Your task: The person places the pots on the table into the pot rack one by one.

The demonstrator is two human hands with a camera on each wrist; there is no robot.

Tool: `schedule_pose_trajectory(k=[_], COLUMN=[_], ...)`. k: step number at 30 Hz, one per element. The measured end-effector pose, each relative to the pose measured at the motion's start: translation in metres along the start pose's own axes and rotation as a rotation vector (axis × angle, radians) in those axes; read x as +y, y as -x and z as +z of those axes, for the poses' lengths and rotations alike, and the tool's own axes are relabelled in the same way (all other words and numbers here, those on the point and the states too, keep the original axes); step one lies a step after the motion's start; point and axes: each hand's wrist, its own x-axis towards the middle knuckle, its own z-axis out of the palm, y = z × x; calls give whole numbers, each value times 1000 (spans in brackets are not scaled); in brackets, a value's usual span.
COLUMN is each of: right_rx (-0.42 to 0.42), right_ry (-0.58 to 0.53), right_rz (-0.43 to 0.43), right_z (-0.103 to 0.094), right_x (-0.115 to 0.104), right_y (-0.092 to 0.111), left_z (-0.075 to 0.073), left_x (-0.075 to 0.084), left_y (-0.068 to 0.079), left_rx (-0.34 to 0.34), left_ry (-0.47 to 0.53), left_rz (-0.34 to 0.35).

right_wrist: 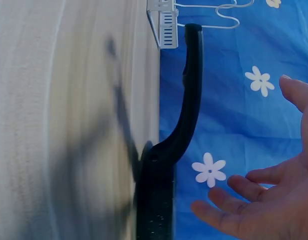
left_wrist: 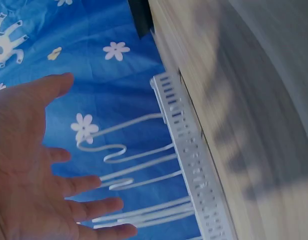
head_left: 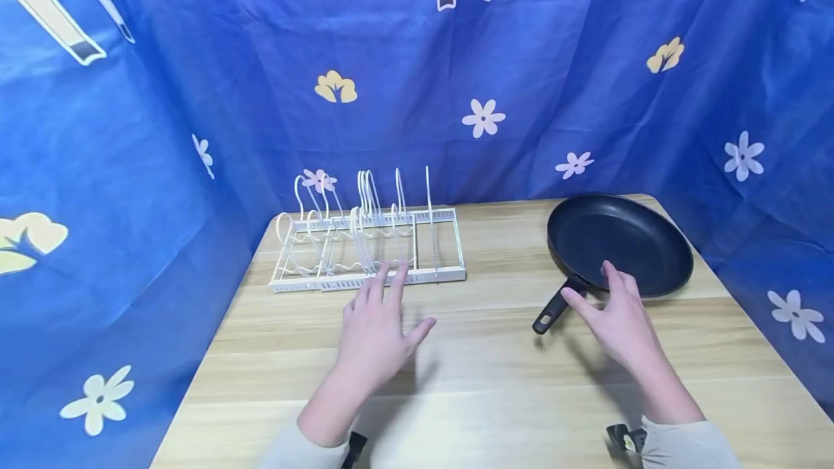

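Note:
A white wire rack (head_left: 391, 281) with upright looped dividers stands at the back left of the table. My left hand (head_left: 374, 339) hovers in front of it, fingers spread and holding nothing; the left wrist view shows the rack's slotted rail (left_wrist: 186, 150) beyond those fingers. At the back right lies a black frying pan (head_left: 619, 241), its handle (head_left: 559, 306) pointing toward the front left. My right hand (head_left: 619, 317) is over the pan's near edge, just right of the handle, with thumb and fingers apart and nothing in them. In the right wrist view the handle (right_wrist: 194, 90) rises clear of the fingers.
The wooden table (head_left: 495, 353) is enclosed at the back and sides by a blue cloth (head_left: 404, 121) printed with flowers. Between rack and pan lies a stretch of bare tabletop. A black wrist strap (head_left: 627, 438) shows at the right sleeve.

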Motion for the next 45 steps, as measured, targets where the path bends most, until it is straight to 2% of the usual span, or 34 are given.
schedule_pose_trajectory(k=[4, 12, 21, 27, 32, 38, 41, 45], right_rx=[-3, -93, -181, -199, -246, -252, -254, -257], right_ry=[-85, -280, -593, -823, -992, -1145, -1196, -1235], right_rz=[28, 177, 318, 353, 388, 471, 490, 507], right_z=[2, 4, 17, 31, 39, 45, 47, 49], right_x=[6, 16, 25, 24, 22, 24, 25, 27], right_y=[-2, -8, -14, -19, -23, -27, -28, -30], left_z=[6, 19, 38, 47, 56, 74, 82, 90], left_x=[9, 32, 53, 70, 87, 96, 100, 108], left_y=[-2, -8, -18, -20, -23, -28, -31, -35], left_rx=[13, -19, -86, -180, -247, -405, -503, -624], left_ry=[25, 142, 296, 332, 378, 496, 626, 884], left_rz=[24, 42, 79, 110, 121, 115, 95, 17])
